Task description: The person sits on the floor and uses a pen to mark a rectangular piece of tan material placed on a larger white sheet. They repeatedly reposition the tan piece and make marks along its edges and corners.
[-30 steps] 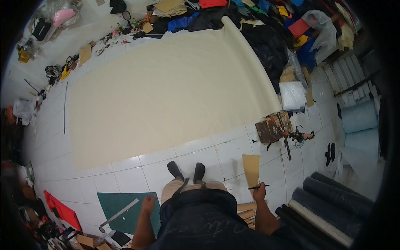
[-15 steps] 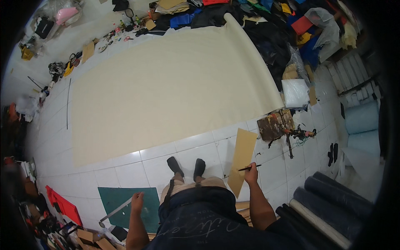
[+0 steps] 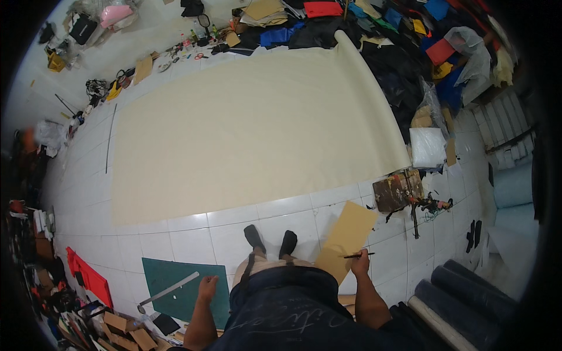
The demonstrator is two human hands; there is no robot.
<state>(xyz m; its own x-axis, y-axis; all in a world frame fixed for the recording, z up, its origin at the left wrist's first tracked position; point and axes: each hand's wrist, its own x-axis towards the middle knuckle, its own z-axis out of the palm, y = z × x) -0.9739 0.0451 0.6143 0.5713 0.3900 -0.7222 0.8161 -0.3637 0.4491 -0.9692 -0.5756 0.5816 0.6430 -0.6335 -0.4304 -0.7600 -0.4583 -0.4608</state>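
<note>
My right hand [image 3: 361,264] is closed around a thin black pen [image 3: 353,255], which points left. Under the pen is a long tan cardboard strip [image 3: 345,237], tilted to the right; I cannot tell whether the same hand also grips its edge. My left hand [image 3: 208,288] is curled closed over the right part of a dark green cutting mat [image 3: 187,304], with nothing seen in it. Beside it a metal ruler [image 3: 170,291] lies slantwise across the mat, apart from the fingers. Ahead of my feet spreads a wide beige sheet [image 3: 257,134], its right end still rolled.
A stained brown block [image 3: 392,193] with tangled cords sits by the roll's near end. Dark rolls [image 3: 462,298] lie at the lower right. A red folded piece [image 3: 88,278] is at the left. Heaped fabrics [image 3: 392,88] line the far right, and scissors [image 3: 201,56] lie beyond the sheet.
The view has shifted, so most of the scene sits lower and farther right. My left hand has drawn away from the ruler's end. The cardboard strip has turned and shows more of its face.
</note>
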